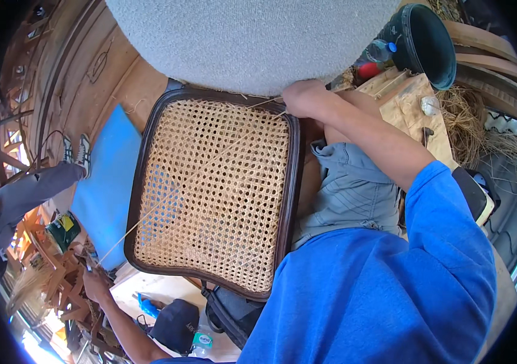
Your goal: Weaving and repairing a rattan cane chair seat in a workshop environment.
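A square seat panel of open woven cane in a dark brown wooden frame fills the middle, before a pale fabric pad. A thin cane strand runs diagonally across the weave and out past the lower left edge. My right hand is closed at the frame's upper right corner, gripping strand ends. My left hand is closed at the lower left, beyond the panel, where the strand meets it, along with a small dark tool that is hard to make out.
A blue sheet lies left of the panel, near another person's legs and wood scraps. A dark bucket, bottle, wooden boards and straw are at the right. A black cap lies below the panel.
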### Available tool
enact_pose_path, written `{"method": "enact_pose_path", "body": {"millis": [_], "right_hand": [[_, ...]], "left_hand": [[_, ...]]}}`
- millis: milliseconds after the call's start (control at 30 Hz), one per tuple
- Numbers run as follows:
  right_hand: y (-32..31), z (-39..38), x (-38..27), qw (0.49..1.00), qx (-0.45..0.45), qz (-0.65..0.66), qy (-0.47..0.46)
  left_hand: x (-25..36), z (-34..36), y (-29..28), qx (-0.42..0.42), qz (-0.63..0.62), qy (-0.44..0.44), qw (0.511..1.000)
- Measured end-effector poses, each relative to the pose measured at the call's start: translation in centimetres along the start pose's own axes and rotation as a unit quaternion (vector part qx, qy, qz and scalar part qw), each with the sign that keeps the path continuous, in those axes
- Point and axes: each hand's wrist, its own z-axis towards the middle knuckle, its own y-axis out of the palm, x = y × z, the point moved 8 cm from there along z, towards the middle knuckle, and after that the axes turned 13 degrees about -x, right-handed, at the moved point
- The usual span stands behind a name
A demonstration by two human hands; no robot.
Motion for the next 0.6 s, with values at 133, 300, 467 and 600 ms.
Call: {"method": "enact_pose_path", "body": {"millis": [133,300,467,600], "right_hand": [[-0.2,0.2,-0.3,0.999,0.036,0.001,-0.036],[-0.4,-1.9,4.0,0.993,0.094,0.062,-0.031],[-2.0,-4.7,4.4,0.985,0.123,0.101,-0.06],[-2.1,-6.1,5.6,0.981,0.154,0.11,-0.049]], "left_hand": [[-4.5,6.0,5.2,0.051,0.01,0.027,0.998],[7.9,-0.9,-0.7,-0.215,-0.147,0.107,0.96],[16.1,-5.3,-5.2,0.051,-0.325,0.293,0.898],[31.2,-15.3,-4.9,-0.032,-0.32,0.422,0.848]]}}
